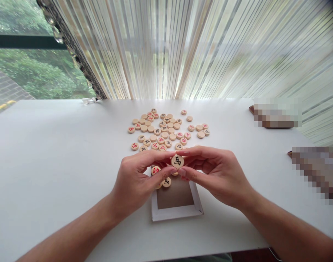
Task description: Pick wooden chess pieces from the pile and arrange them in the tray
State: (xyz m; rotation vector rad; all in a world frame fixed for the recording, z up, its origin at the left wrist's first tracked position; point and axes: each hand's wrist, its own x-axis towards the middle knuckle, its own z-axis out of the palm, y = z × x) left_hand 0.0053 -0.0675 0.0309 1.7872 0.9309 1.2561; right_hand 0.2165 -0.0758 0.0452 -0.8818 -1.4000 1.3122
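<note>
A round wooden chess piece (177,161) with a black character is pinched between the fingertips of my left hand (136,180) and my right hand (215,173), held upright above a shallow white box (177,213) with a brown floor. Inside the box lie a red-marked piece (155,170) and a black-marked piece (166,182), just under my left fingers. Beyond my hands, several loose wooden pieces (166,131) with red and black characters are scattered on the white table (59,163).
A striped sheer curtain (210,47) hangs behind the table's far edge, with a window onto trees at the left. Two blurred dark objects (275,116) lie at the right side of the table. A small clear object (88,100) sits at the far left edge.
</note>
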